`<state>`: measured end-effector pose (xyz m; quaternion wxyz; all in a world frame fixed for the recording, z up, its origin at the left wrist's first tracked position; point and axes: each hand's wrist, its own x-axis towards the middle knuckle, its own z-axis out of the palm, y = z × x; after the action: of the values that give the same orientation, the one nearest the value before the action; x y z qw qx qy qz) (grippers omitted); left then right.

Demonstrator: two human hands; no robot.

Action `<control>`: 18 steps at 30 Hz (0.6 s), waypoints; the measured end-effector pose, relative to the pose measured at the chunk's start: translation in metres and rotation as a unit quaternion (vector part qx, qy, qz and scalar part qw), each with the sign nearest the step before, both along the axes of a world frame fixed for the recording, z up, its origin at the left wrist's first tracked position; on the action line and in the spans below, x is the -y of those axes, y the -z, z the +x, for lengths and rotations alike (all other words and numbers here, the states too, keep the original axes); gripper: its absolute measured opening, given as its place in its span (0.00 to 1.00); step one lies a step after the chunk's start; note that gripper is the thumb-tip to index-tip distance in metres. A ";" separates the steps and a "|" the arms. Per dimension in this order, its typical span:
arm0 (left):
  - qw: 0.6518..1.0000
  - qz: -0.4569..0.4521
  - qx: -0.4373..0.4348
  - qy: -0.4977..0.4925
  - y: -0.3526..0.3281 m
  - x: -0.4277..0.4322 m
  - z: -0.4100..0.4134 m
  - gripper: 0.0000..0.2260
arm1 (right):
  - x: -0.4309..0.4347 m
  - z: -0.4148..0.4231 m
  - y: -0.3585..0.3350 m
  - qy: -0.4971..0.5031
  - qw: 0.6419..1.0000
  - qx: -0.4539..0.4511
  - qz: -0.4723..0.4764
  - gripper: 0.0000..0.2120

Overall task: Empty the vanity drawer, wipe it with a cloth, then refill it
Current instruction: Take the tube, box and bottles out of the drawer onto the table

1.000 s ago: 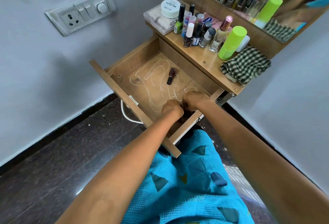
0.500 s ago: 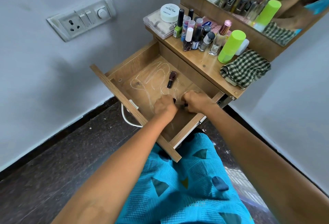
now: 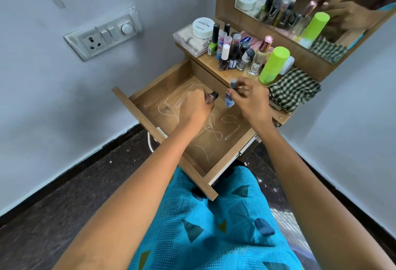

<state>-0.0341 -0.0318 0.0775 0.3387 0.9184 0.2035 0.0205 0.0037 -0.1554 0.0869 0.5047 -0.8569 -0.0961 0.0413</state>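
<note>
crowding shelf (image 3: 216,67): bottles (image 3: 232,55), checked cloth (image 3: 294,91)

Drawer (image 3: 216,154) floor bare below both grips, open from above. Beyond right grip (image 3: 250,100): bench (image 3: 205,60) packed with bottles (image 3: 232,55), green can (image 3: 273,65), checked cloth (image 3: 294,91).
</note>
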 end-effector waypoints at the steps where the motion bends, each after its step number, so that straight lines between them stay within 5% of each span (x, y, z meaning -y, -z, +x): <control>1: 1.000 -0.006 0.023 -0.006 -0.005 -0.001 0.003 0.07 | 0.001 0.003 -0.006 0.011 1.000 0.004 0.020 0.15; 7: 0.991 -0.070 0.114 -0.015 -0.021 -0.003 0.022 0.05 | 0.007 0.029 -0.017 0.090 0.993 0.061 0.036 0.14; 18: 0.991 -0.082 0.109 -0.008 -0.024 0.009 0.060 0.07 | -0.005 0.046 -0.002 0.149 0.983 0.107 0.021 0.11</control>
<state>0.0256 -0.0410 0.1020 0.4326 0.8783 0.1734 0.1065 0.0494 -0.1500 0.0893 0.5099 -0.8503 -0.0220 -0.1286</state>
